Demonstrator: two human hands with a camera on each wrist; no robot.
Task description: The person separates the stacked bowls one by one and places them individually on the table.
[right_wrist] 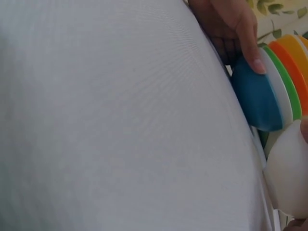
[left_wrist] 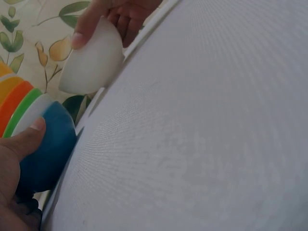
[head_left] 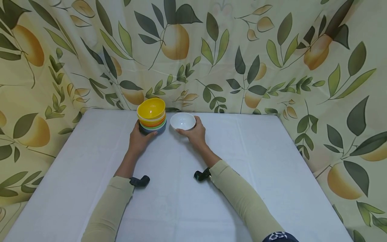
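At eleven o'clock, left hand (head_left: 139,138) grips bowl stack (head_left: 152,116); at twelve, right hand (head_left: 198,134) grips white bowl (head_left: 182,121); stacking probably calls for lifting.

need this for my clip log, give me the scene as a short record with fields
left side: left hand grips the bowl stack low down, at the blue bowl
right side: right hand holds a white bowl by its side
stack colours: yellow on top, blue at the bottom, with orange, green and white between
white bowl position: right of the stack, opening upward; whether it rests on the table is unclear
surface: table under a white cover
backdrop: cloth printed with leaves and orange fruit
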